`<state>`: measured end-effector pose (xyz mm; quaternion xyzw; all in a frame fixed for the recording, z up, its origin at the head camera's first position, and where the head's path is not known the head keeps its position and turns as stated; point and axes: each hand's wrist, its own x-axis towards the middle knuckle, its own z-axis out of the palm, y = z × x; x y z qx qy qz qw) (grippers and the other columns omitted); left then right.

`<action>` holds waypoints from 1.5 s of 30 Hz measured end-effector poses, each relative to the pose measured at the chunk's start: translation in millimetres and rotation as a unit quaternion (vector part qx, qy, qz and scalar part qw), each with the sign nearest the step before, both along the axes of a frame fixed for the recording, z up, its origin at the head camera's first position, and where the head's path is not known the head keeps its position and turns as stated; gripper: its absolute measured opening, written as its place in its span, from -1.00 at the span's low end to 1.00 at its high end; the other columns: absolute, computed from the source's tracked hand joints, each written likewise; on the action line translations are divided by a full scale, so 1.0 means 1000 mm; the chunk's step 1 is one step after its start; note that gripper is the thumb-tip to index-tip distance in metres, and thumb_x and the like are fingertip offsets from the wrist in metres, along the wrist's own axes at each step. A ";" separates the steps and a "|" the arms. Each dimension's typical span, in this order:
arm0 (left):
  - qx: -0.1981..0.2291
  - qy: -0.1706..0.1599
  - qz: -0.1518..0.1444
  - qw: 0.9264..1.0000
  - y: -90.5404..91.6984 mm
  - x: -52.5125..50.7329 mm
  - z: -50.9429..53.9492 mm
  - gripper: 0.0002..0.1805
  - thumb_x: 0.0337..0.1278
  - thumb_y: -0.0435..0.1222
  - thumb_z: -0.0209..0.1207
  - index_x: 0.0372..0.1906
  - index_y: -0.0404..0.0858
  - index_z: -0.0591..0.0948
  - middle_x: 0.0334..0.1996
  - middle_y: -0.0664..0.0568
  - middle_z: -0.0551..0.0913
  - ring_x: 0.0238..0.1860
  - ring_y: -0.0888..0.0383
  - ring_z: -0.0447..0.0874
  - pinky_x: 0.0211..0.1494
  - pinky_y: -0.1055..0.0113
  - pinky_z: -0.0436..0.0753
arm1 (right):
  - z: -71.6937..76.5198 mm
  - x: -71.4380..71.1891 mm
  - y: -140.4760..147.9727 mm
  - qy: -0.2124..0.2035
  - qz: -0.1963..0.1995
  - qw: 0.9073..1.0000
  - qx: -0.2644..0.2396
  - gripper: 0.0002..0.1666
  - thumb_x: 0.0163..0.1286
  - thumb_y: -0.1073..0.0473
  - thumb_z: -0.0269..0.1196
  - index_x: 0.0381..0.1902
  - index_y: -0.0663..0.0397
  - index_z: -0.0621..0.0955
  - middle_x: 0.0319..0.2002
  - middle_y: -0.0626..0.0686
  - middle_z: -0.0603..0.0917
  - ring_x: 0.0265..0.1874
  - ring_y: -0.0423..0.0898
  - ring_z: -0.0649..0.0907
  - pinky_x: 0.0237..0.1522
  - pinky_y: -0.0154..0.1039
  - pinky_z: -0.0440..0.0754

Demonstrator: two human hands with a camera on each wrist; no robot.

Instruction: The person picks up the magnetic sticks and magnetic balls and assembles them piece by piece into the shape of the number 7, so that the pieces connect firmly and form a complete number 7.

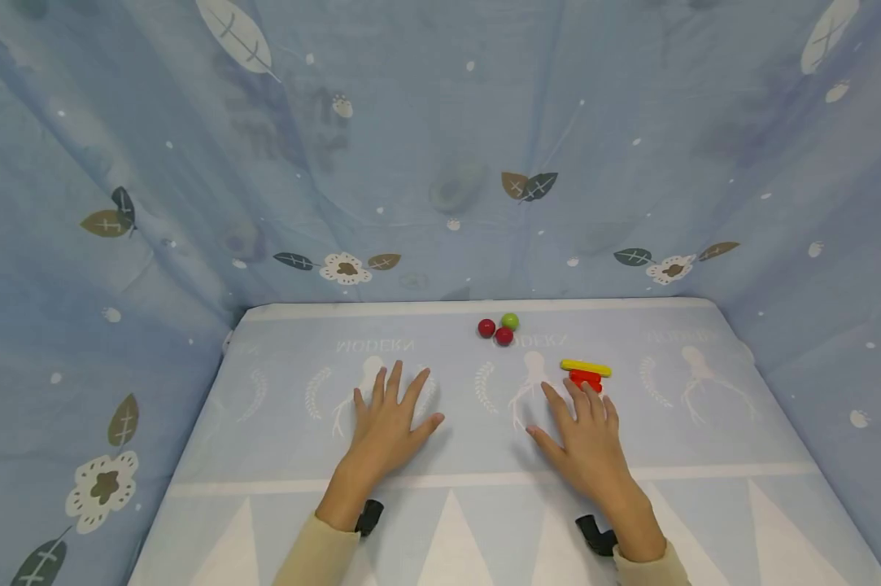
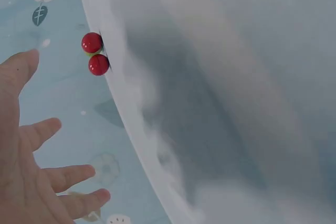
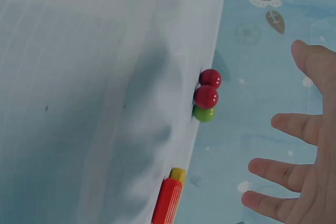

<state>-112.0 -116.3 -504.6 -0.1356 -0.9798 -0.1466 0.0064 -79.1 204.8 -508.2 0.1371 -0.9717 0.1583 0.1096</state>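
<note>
My left hand (image 1: 385, 427) hovers over the left-middle of the table with its fingers spread and nothing in it. On the right, my right hand (image 1: 590, 443) is also spread and holds nothing; its fingertips are nearest a red stick-like piece (image 1: 585, 377), which they partly hide. Just behind that lies a yellow stick (image 1: 586, 368). Toward the table's back edge, two dark red balls (image 3: 206, 97) and a green ball (image 1: 509, 321) sit close together. The left wrist view shows the red balls (image 2: 98, 64) beyond the thumb, with the green one mostly hidden.
A pale blue patterned cloth covers the table (image 1: 455, 448). Blue curtain-like fabric (image 1: 411, 146) with leaves and flowers rises behind it and on both sides. A black strap piece (image 1: 596, 537) sits at the right wrist, and another (image 1: 369, 518) at the left.
</note>
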 end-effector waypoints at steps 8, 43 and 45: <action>0.053 0.024 -0.026 0.998 0.015 -0.027 -0.001 -0.21 0.36 0.22 0.06 0.55 -0.01 0.20 0.48 -0.25 0.17 0.48 -0.26 0.08 0.30 -0.36 0.20 | -0.002 -0.003 0.015 0.028 -0.003 0.999 -0.038 -0.19 0.29 -0.11 0.38 0.40 0.08 0.41 0.25 0.31 0.40 0.24 0.35 0.34 0.22 0.37 0.16; 0.298 -0.090 0.004 0.950 0.072 -0.136 -0.021 -0.42 0.40 -0.13 0.20 0.40 -0.26 0.41 0.17 -0.21 0.50 0.15 -0.08 0.53 0.18 0.06 0.51 | -0.025 -0.052 0.092 -0.117 -0.082 0.954 -0.262 -0.63 0.46 0.20 0.27 0.16 0.21 0.59 0.07 0.36 0.52 -0.08 0.23 0.56 -0.02 0.16 0.54; 0.305 -0.103 0.013 0.947 0.077 -0.141 -0.024 -0.43 0.39 -0.13 0.21 0.40 -0.24 0.42 0.16 -0.20 0.50 0.14 -0.07 0.54 0.16 0.08 0.53 | -0.027 -0.054 0.092 -0.123 -0.085 0.954 -0.259 -0.64 0.45 0.21 0.27 0.15 0.21 0.59 0.06 0.36 0.54 -0.10 0.23 0.56 -0.05 0.14 0.55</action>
